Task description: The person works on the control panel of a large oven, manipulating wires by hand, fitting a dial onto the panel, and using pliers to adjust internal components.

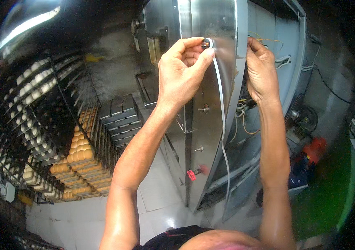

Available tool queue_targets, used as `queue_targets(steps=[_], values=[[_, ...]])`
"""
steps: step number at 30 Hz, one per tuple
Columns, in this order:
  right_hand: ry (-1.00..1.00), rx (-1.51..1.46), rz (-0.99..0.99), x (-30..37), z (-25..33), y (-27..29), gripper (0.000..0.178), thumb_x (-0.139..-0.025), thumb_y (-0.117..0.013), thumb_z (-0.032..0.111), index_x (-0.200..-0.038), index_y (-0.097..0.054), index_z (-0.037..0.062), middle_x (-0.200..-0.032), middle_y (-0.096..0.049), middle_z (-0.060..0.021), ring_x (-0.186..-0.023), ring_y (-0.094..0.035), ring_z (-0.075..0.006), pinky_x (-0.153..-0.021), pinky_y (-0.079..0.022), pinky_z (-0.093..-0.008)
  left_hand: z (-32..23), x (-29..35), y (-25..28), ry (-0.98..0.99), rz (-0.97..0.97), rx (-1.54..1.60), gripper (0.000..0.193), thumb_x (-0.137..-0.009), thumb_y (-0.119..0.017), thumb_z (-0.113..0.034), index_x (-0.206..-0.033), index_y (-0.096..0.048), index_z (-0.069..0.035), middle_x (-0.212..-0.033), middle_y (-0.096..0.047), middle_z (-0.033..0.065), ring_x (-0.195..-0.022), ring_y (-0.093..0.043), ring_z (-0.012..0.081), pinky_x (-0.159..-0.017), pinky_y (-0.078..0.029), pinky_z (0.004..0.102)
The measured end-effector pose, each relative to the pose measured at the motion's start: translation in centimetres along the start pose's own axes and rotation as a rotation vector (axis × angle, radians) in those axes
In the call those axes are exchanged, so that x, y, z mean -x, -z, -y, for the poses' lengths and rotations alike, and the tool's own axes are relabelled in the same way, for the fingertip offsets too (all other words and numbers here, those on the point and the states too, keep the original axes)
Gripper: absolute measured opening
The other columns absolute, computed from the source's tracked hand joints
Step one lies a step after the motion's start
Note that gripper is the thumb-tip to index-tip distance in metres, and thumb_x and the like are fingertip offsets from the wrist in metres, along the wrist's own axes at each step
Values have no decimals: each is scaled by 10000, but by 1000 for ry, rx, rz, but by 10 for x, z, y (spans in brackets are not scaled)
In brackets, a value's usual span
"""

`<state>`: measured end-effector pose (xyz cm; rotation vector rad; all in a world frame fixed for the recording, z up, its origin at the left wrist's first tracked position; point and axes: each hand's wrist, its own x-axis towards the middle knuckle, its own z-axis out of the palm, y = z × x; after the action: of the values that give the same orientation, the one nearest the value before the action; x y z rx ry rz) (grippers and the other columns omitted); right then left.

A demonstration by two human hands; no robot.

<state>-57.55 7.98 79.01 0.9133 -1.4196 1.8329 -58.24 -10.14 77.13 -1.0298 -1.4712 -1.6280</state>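
No writing can be read here: no label, brand, number or sign shows clearly enough to make out on any surface in view.

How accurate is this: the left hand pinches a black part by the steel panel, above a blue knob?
In the head view, the knob is red, not blue. The left hand does pinch a black part by the steel panel, above that knob.

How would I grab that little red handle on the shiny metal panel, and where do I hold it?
Pinch the red handle by its outer end, probably coming from the left with thumb and fingertips: it looks small and juts out leftward from the metal panel, so that end stands away from the surface.
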Motion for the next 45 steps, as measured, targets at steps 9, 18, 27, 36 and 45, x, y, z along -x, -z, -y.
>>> queue_targets(steps=[9, 18, 27, 36, 45], values=[[-48, -13, 4, -1, 4, 1, 244, -1013, -633, 178, -1091, -709, -40, -1028, -737, -87, -889, -675, -142, -832, -538, -290, -5, 12, -11, 124, -113, 33, 344, -882, -781, -165, -1100, -668, 75, -848, -718, 71, -740, -664, 89, -673, -551, 243], [-100, 235, 137, 12, 39, -30, 335, -956, -710, 300, -1083, -702, -10, -985, -707, -41, -878, -655, -119, -791, -525, -276, -10, 35, -26, -17, -129, -209, 104, -988, -629, -70, -1031, -585, 13, -717, -673, 170, -646, -702, 286, -598, -536, 376], [-93, 454, -21, 7, 41, -48, 307, -879, -785, 249, -979, -764, -40, -891, -735, -67, -763, -665, -114, -652, -536, -273, 13, 39, -21, -200, -204, -246, 71, -996, -617, -68, -1024, -599, -6, -696, -647, 137, -609, -660, 214, -575, -499, 360], [-129, 558, -166, 8, 45, -55, 292, -848, -767, 226, -945, -751, -49, -856, -730, -79, -724, -666, -137, -638, -531, -284, 31, 40, -5, -439, -156, -92, 317, -837, -805, -128, -661, -566, -17, -942, -676, 123, -823, -619, 252, -689, -495, 345], [-93, 568, -212, 9, 44, -57, 271, -860, -766, 252, -929, -738, -8, -863, -722, -66, -708, -667, -136, -613, -529, -270, 46, 15, -17, -832, 85, 189, 168, -961, -658, -205, -847, -632, -84, -856, -606, 64, -893, -620, 265, -1005, -420, 476]])
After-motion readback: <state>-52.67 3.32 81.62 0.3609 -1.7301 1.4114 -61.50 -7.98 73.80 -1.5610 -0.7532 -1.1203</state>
